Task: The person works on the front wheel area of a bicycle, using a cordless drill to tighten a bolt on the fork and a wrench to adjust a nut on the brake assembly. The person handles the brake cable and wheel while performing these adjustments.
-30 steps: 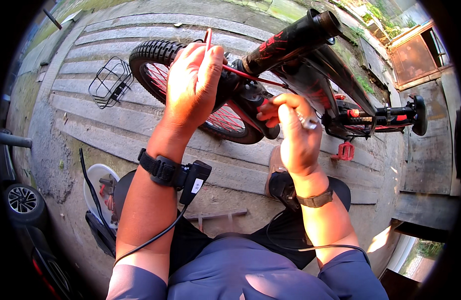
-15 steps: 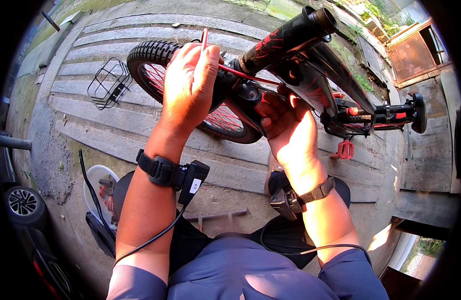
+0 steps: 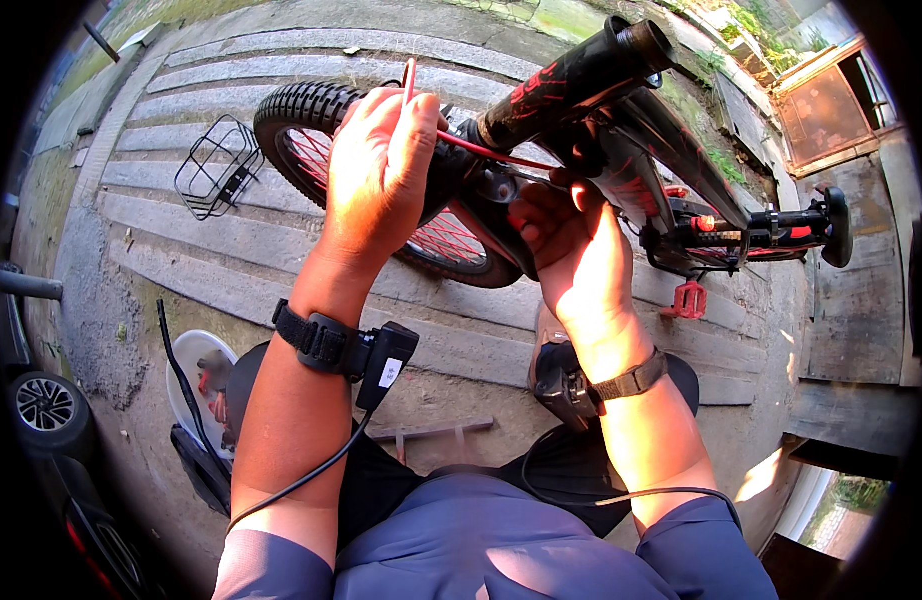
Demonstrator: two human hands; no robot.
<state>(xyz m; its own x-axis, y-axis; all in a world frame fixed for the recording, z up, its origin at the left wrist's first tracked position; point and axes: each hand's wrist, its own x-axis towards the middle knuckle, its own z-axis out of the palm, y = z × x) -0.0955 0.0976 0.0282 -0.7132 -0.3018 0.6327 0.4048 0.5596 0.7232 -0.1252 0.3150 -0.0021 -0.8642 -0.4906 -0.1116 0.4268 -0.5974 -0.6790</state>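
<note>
A black bicycle with red markings lies ahead of me, its bare tube end [image 3: 643, 45] pointing up. My left hand [image 3: 379, 170] is closed round a thin red cable [image 3: 486, 152], whose bent loop sticks up above the thumb. From that hand the cable runs right, past the tube, toward the shaded frame. My right hand [image 3: 586, 250] is beside the fork crown [image 3: 497, 187], palm up with fingers curled in. Its fingertips are in deep shadow, so what they pinch is hidden. Behind my left hand is the knobby front tyre [image 3: 299, 105] with red spokes.
A black wire basket [image 3: 219, 168] lies on the slatted concrete at left. A white bucket [image 3: 188, 350] with tools is by my left knee, near a parked car's wheel [image 3: 49, 405]. The bicycle's red pedal [image 3: 690, 299] and saddle [image 3: 837, 226] extend right.
My right hand has shifted slightly left and its fingers have curled in closer by the fork crown. The left hand keeps its place on the red cable.
</note>
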